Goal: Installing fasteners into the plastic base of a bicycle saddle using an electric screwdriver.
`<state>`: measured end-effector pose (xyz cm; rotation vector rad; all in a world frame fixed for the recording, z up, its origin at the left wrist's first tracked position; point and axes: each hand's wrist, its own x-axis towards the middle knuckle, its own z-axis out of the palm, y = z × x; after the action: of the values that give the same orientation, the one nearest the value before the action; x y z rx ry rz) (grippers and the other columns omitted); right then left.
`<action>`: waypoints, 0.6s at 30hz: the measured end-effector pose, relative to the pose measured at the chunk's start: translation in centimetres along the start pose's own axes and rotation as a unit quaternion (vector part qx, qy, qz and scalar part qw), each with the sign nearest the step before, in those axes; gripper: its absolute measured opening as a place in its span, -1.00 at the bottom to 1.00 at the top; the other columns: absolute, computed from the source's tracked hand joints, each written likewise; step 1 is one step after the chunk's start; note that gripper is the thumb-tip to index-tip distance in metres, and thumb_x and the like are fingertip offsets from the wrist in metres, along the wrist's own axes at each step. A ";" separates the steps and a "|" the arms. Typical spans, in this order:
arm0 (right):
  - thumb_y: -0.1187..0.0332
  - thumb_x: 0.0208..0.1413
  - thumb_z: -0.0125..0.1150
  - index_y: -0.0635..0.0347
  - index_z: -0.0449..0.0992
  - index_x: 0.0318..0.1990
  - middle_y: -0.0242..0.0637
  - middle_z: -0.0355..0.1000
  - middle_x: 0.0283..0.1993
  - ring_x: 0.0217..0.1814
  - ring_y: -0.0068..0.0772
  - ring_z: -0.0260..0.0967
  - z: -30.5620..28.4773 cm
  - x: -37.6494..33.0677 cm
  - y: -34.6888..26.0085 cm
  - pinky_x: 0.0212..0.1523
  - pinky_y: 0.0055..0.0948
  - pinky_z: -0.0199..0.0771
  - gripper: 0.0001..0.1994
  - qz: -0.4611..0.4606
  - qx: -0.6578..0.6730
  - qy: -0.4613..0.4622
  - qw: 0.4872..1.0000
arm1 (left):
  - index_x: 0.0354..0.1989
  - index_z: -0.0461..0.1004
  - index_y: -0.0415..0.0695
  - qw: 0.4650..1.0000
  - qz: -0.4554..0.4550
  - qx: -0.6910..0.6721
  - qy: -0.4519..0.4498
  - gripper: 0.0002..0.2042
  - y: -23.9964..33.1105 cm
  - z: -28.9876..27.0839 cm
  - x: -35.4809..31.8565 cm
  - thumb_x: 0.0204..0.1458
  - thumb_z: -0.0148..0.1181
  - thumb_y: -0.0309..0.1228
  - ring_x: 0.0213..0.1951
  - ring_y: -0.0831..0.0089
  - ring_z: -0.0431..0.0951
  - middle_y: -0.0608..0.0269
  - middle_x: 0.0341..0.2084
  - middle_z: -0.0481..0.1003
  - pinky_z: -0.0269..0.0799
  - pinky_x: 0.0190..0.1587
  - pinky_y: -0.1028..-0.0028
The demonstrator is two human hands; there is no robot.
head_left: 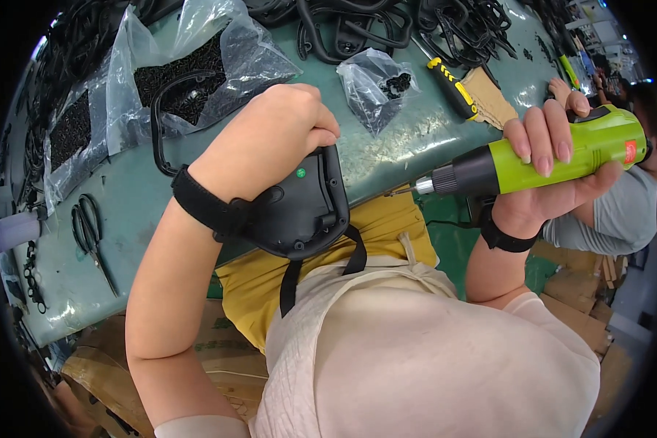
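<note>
Head view: a bench, green-topped, is carrying the work, its near edge running slantwise past the person's waist. Item, left hand (285, 131): it is hovering or resting at the upper rim of the shell, its fingers curling inward with the thumb lying alongside; the fingertips are hiding from the camera, so whether they are gripping anything I cannot tell. Item, shell (310, 212), black, hollow, with a green dot sticker (301, 173): it is lying at the bench's near edge and jutting past it, below the left hand. Item, right hand (555, 157): its fingers are wrapping a driver (577, 150), green and black, whose bit is pointing leftward, apart from the shell, around the near edge. Bands (204, 208), black, are circling both wrists. Item, hoop (158, 131), black, is lying partly over a bag (255, 58) of small black parts. A small bag (379, 87) is sitting inward from the near edge. A yellow-and-black handle (452, 87) is lying beside cardboard (489, 98). Scissors (87, 230) are lying toward the near-left corner. Black frames (354, 25) are heaping along the far edge. A co-worker (613, 212), grey-sleeved, is sitting beyond the right hand.
</note>
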<state>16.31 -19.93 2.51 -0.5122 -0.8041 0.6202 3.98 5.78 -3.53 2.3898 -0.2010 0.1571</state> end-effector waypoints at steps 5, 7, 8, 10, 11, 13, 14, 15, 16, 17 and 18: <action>-0.04 -0.06 0.32 0.12 0.16 -0.02 -0.42 0.20 -0.45 -0.50 -0.49 0.20 1.7 1.8 2.2 -0.31 -0.39 0.19 -0.38 0.040 0.001 0.000 0.999 | -0.42 0.59 -0.21 0.999 0.047 0.025 0.011 -0.90 -0.3 0.3 -0.2 -0.14 0.25 -0.50 -0.35 0.14 0.46 0.11 -0.53 0.40 0.39 -0.26 0.27; -0.07 -0.09 0.34 0.12 0.17 0.00 -0.43 0.21 -0.45 -0.51 -0.48 0.22 1.9 2.3 3.0 -0.32 -0.38 0.20 -0.34 0.045 -0.009 -0.032 0.998 | -0.42 0.59 -0.21 0.998 0.043 0.037 0.011 -0.90 -0.3 0.2 -0.4 -0.14 0.24 -0.50 -0.33 0.14 0.45 0.11 -0.51 0.39 0.39 -0.25 0.27; -0.07 -0.09 0.34 0.12 0.17 0.00 -0.43 0.21 -0.45 -0.51 -0.48 0.22 2.0 2.6 3.3 -0.32 -0.38 0.20 -0.34 0.052 -0.009 -0.033 0.998 | -0.42 0.58 -0.21 0.998 0.042 0.052 0.006 -0.90 -0.4 0.1 -0.5 -0.13 0.24 -0.49 -0.31 0.15 0.45 0.11 -0.49 0.38 0.39 -0.24 0.27; -0.13 -0.07 0.28 0.11 0.20 0.01 -0.43 0.22 -0.45 -0.52 -0.47 0.23 2.6 3.0 3.2 -0.33 -0.38 0.21 -0.35 0.062 -0.040 -0.051 0.996 | -0.42 0.58 -0.21 0.998 0.047 0.045 -0.002 -0.90 -0.2 -0.1 -0.2 -0.14 0.24 -0.49 -0.30 0.15 0.45 0.12 -0.48 0.38 0.39 -0.24 0.27; -0.13 -0.07 0.28 0.11 0.20 0.01 -0.43 0.22 -0.45 -0.52 -0.47 0.23 3.0 3.1 3.2 -0.33 -0.38 0.21 -0.35 0.067 -0.044 -0.050 0.996 | -0.42 0.57 -0.22 0.998 0.052 0.043 -0.013 -0.89 -0.2 -0.2 -0.1 -0.14 0.24 -0.49 -0.29 0.15 0.45 0.12 -0.47 0.38 0.40 -0.24 0.28; -0.19 -0.03 0.18 0.08 0.23 0.01 -0.42 0.25 -0.44 -0.53 -0.46 0.24 3.5 3.3 3.5 -0.34 -0.38 0.22 -0.37 0.073 -0.078 -0.036 0.994 | -0.42 0.57 -0.22 0.997 0.058 0.042 -0.005 -0.89 -0.4 -0.1 -0.3 -0.14 0.24 -0.49 -0.29 0.15 0.45 0.12 -0.47 0.39 0.40 -0.24 0.28; -0.19 -0.03 0.18 0.08 0.23 0.01 -0.42 0.25 -0.44 -0.53 -0.46 0.24 3.4 3.5 3.6 -0.34 -0.38 0.22 -0.37 0.078 -0.079 -0.037 0.993 | -0.42 0.56 -0.22 0.997 0.068 0.044 -0.001 -0.90 -0.5 0.0 -0.3 -0.14 0.24 -0.49 -0.29 0.14 0.45 0.11 -0.46 0.39 0.40 -0.24 0.28; -0.21 -0.01 0.14 0.06 0.23 0.01 -0.42 0.26 -0.44 -0.53 -0.46 0.25 3.0 3.6 3.8 -0.34 -0.38 0.23 -0.38 0.084 -0.085 -0.067 0.991 | -0.42 0.56 -0.22 0.997 0.064 0.041 0.003 -0.90 -0.6 0.0 -0.4 -0.14 0.24 -0.49 -0.29 0.14 0.45 0.11 -0.46 0.39 0.40 -0.24 0.28; -0.23 0.00 0.09 0.04 0.24 0.01 -0.42 0.27 -0.45 -0.53 -0.46 0.25 2.7 3.6 4.0 -0.34 -0.38 0.23 -0.40 0.088 -0.091 -0.096 0.987 | -0.42 0.56 -0.21 0.997 0.059 0.047 0.004 -0.90 -0.6 0.1 -0.5 -0.14 0.24 -0.49 -0.29 0.14 0.45 0.11 -0.46 0.39 0.41 -0.23 0.28; -0.17 0.03 0.11 0.01 0.24 -0.02 -0.42 0.30 -0.44 -0.53 -0.46 0.26 2.8 3.6 4.3 -0.34 -0.38 0.23 -0.46 0.085 -0.092 -0.086 0.988 | -0.43 0.56 -0.21 0.997 0.055 0.053 0.005 -0.90 -0.6 0.1 -0.6 -0.14 0.24 -0.49 -0.28 0.14 0.45 0.11 -0.46 0.39 0.41 -0.23 0.28; -0.17 0.03 0.11 0.01 0.24 -0.02 -0.42 0.30 -0.44 -0.53 -0.46 0.26 2.9 3.6 4.5 -0.34 -0.38 0.23 -0.46 0.089 -0.094 -0.087 0.988 | -0.43 0.56 -0.21 0.997 0.054 0.050 0.008 -0.90 -0.6 0.1 -0.6 -0.14 0.24 -0.49 -0.28 0.14 0.45 0.11 -0.46 0.39 0.41 -0.23 0.28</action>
<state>14.64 -13.73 3.19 -0.7156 -0.9947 0.7660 3.55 6.23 -4.12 2.4767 -0.3229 0.2414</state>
